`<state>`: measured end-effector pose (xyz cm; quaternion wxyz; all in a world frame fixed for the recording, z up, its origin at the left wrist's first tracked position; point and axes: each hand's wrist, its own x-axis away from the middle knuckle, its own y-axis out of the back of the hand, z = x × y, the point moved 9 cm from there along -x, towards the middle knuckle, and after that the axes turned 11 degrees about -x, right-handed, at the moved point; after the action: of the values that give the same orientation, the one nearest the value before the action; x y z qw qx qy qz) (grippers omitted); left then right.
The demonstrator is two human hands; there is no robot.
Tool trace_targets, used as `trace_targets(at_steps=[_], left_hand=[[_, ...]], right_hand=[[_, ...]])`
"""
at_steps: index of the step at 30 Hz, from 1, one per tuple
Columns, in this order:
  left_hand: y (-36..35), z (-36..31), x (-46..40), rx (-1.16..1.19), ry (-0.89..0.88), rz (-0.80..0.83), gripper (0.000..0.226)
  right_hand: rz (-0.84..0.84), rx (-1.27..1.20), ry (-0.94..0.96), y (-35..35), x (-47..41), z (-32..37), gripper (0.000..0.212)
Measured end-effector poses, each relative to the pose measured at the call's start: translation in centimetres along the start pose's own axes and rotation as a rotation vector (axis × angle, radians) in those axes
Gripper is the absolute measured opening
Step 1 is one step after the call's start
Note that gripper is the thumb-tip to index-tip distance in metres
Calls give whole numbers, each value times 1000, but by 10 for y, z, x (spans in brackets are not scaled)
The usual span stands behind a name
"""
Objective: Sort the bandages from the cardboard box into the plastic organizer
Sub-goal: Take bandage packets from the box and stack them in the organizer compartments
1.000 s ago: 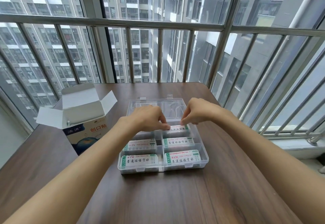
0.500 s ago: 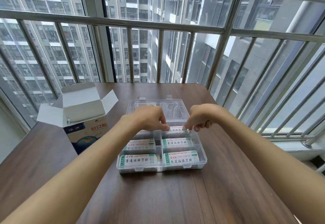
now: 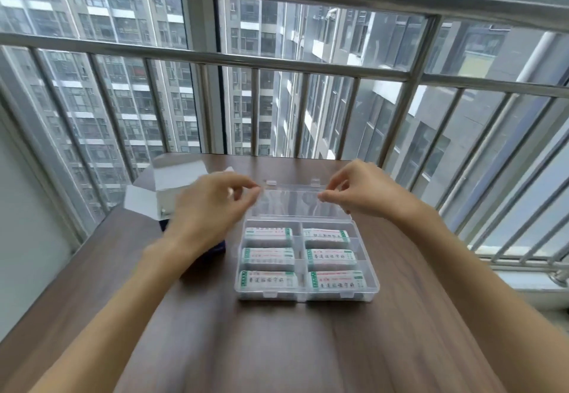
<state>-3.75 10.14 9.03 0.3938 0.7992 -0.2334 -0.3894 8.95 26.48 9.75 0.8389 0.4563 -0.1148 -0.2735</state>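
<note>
A dark brown wood-grain bench [image 3: 277, 346] stands against a railing [image 3: 277, 63] of steel bars, with tall grey apartment blocks [image 3: 123, 90] filling the view beyond the glass. In the middle of the bench sits the clear plastic organizer [image 3: 374, 284], its lid [image 3: 292, 204] thrown open toward the railing. All six compartments hold bandages [image 3: 268, 280], white packs with green ends and printed text, in two columns of three (the far pair is partly blurred).

The left hand [image 3: 209, 207] is at the left edge of the lid, thumb and forefinger brought together at the lid's corner; the right hand [image 3: 360, 190] mirrors it on the right edge, its fingers [image 3: 323, 197] pinched at the rim. Whether either pinch truly grips the plastic cannot be told through the motion blur.

The cardboard box [image 3: 172, 186] stands on the bench to the left of the organizer, flaps open, its dark blue body mostly hidden behind the left forearm. A pale wall [image 3: 27, 254] borders the bench on the left.
</note>
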Motion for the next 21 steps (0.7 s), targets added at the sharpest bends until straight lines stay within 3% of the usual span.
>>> trace_targets(at_steps=[3,6,8,10,12,15,21], left_hand=[[53,48,26,-202,141,-324,12],[52,92,43,-250,274,-315,22],[41,112,50,-73,384,-259,35],[33,124,55,287,504,-253,47],[35,115,53,523,449,-301,56],[53,102,54,467,279,-437,52],[31,111,63,558,274,-354,40]], right_hand=[[-149,-171,299,-16,6,62,16],[-105,-182,554,-56,5,114,27],[-19,83,653,-98,1,129,34],[-147,295,735,-118,1,134,25],[-312,277,764,-115,8,131,10],[-428,184,851,-114,24,127,6],[-335,164,828,-127,35,117,19]])
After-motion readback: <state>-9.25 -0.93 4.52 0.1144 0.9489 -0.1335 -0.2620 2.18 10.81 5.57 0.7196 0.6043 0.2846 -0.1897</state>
